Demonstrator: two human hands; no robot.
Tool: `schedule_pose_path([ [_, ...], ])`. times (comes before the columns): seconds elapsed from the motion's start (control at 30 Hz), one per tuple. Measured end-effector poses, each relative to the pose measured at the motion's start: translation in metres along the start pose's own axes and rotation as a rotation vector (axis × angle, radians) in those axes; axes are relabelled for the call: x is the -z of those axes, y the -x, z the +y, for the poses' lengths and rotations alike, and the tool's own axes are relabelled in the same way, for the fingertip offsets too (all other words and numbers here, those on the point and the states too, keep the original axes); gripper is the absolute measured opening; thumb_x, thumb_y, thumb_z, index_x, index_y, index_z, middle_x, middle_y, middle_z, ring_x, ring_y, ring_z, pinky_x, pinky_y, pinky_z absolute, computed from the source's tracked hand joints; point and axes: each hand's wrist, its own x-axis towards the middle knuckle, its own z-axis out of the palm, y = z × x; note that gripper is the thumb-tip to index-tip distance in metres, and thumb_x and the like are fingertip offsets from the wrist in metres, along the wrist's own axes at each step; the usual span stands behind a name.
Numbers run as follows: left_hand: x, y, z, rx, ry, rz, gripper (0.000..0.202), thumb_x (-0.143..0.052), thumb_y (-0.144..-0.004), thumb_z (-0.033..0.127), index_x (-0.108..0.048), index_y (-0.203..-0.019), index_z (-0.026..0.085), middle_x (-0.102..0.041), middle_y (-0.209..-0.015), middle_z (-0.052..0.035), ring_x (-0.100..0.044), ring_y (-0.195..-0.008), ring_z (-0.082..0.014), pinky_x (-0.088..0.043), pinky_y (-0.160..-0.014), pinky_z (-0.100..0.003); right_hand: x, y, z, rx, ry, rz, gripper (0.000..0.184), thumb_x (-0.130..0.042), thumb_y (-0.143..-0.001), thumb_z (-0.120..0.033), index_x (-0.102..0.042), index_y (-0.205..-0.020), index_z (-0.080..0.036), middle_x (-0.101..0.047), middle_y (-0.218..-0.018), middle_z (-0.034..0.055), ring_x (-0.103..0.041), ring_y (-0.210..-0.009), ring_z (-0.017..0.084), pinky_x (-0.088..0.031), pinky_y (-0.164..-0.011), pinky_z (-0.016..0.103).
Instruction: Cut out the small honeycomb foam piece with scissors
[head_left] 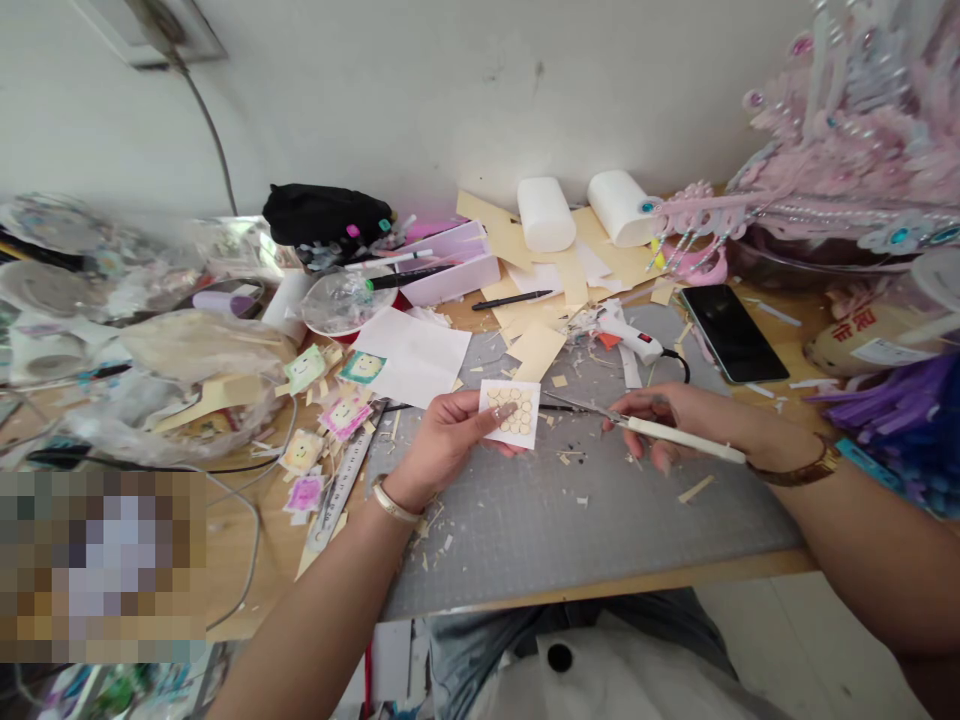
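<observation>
My left hand (450, 440) pinches a small white paper square (511, 411) printed with several round tan dots, holding it above the grey cutting mat (570, 520). My right hand (679, 420) is closed around a pair of scissors with white handles (675, 435); the metal blades (581, 405) point left toward the paper square, just short of it. Both wrists wear bracelets.
A white glue gun (630, 338) and a black phone (731, 333) lie behind the mat. A metal ruler (343, 480) and small cartoon stickers (330, 420) sit to the left. Paper scraps, a black pen (512, 299), plastic bags, white rolls and a pink ornament (840, 150) crowd the desk.
</observation>
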Motion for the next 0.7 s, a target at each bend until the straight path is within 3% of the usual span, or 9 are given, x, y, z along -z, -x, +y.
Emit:
schedule_pose_path([
  [0.47, 0.0002, 0.0001, -0.003, 0.014, -0.049, -0.007, 0.03, -0.076, -0.073, 0.041, -0.073, -0.076, 0.011, -0.072, -0.069, -0.0078, -0.066, -0.057, -0.0167, -0.056, -0.056, -0.028, -0.0031, -0.0055, 0.0043, 0.022, 0.099, 0.06, 0.047, -0.081, -0.056, -0.047, -0.07, -0.091, -0.017, -0.064, -0.062, -0.0005, -0.061, -0.055, 0.016, -0.048, -0.058, 0.029],
  [0.7, -0.0004, 0.0005, -0.0027, 0.007, -0.025, -0.021, 0.025, -0.076, -0.075, 0.036, -0.073, -0.076, 0.011, -0.073, -0.07, -0.0071, -0.066, -0.057, -0.0157, -0.056, -0.055, -0.026, -0.0044, -0.0029, 0.0001, 0.042, 0.138, 0.057, 0.042, -0.081, -0.058, -0.042, -0.071, -0.09, -0.017, -0.065, -0.063, 0.0, -0.062, -0.056, 0.016, -0.044, -0.052, 0.025],
])
